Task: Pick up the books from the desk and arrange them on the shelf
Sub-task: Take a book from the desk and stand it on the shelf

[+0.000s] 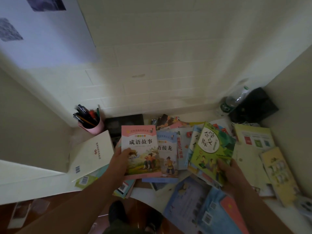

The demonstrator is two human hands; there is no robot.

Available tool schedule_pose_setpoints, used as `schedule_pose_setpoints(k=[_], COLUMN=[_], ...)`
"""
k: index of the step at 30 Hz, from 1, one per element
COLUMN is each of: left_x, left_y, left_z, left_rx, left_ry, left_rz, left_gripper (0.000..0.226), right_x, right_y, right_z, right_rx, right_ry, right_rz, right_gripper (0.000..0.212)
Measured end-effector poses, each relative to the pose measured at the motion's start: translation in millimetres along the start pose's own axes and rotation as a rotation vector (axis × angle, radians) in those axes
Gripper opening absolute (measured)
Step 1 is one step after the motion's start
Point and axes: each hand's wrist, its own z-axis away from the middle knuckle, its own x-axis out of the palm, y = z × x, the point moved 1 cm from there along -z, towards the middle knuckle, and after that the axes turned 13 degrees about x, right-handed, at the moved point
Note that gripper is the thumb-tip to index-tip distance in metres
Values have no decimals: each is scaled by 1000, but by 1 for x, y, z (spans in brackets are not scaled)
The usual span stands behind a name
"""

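My left hand (120, 162) grips a pink-covered picture book (141, 149) by its left edge, lifted a little above the pile. My right hand (230, 171) holds a green-covered book (213, 149) at its lower right corner, tilted up off the heap. Under and between them lie several more books, among them a blue-covered one (168, 154). They are spread over the white desk (50, 184). A cream book (94, 154) lies at the left, leaning against the side panel. No shelf is in view.
A pink pen cup (92, 124) full of pens stands at the back left. A clear bottle (233, 100) and a black bag (255, 105) sit in the back right corner. Yellow and blue books cover the desk's right side. White walls enclose the desk nook.
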Motion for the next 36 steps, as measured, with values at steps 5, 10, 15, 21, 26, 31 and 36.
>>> schedule_pose_setpoints(k=[5,10,15,21,26,31,36], left_x=[37,58,50,44,53,61,54], left_y=[-3,4,-1,-21,-10,-15,-21], left_z=[3,15,15,-7,-6,-2,6], left_rx=[-9,59,167,234,153,93,36], left_ry=[-84,-98,-212,-180,-167,-171,-266], left_rz=[-6,-97,-266,-412,-349,-262,-166], left_gripper=[16,21,15,40,30,54,72], right_x=[16,56,68,66,80,102,111], right_y=[11,15,22,35,42,42,44], right_z=[-1,10,-6,-13,-14,-1,16], right_rx=[25,32,74,68,-25,-99,-37], right_ry=[-47,-196,-146,-77,-38,-43,-163], right_rz=[-12,18,54,107,199,348,456], right_gripper=[34,37,32,32,41,36,36])
